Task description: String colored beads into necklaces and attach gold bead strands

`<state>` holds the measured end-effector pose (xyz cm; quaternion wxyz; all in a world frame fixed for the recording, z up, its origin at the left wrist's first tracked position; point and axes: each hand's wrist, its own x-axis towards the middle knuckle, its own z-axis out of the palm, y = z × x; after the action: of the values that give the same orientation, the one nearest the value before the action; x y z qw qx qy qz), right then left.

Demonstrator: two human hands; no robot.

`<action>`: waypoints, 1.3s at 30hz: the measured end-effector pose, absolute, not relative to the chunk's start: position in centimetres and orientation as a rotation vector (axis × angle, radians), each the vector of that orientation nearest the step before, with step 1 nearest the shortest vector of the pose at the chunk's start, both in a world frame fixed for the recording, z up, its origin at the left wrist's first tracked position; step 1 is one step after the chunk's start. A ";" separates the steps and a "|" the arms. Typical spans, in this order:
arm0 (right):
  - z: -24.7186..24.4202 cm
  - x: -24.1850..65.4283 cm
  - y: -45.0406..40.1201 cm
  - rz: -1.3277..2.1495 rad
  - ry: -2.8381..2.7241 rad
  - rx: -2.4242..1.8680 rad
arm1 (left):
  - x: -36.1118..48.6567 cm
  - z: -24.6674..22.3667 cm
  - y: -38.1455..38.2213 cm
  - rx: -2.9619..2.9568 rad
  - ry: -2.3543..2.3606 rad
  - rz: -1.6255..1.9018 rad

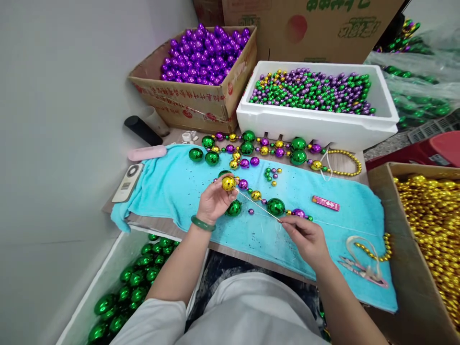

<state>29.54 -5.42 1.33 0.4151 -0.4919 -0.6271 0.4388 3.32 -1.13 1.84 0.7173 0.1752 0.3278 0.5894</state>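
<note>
My left hand (212,197), with a green bangle (203,224) at its wrist, pinches a shiny gold bead (229,183) between fingers and thumb. A thin pale string (257,203) runs taut from that bead to my right hand (304,237), whose fingertips are closed on its other end. Behind the string lies a strand of beads with a large green bead (275,207), a small gold bead (256,195) and a purple bead (298,213). One loose lilac bead (250,211) rests just below the string. My left fingers partly hide other green beads.
A turquoise towel (187,191) covers the table. Finished-looking strands (264,150) lie along its back. Around stand a box of purple beads (204,55), a foam box of small beads (316,120), gold beads (431,230) and green beads (136,278). Scissors (366,272) lie right.
</note>
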 end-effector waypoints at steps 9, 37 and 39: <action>0.9 29.8 -5.7 1.083 -1.606 -1.265 | 4.0 1.7 -1.6 0.526 0.753 1.288; -0.3 30.2 -4.8 1.291 -1.343 -1.290 | 7.1 2.5 -2.0 0.712 0.782 1.133; -0.3 29.9 -4.8 1.317 -1.332 -1.281 | 7.3 2.6 -2.1 0.842 0.794 1.040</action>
<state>29.92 -4.82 -0.29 0.4225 -0.5116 -0.5319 0.5261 7.30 -2.09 2.61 0.7123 0.3797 0.3580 0.4693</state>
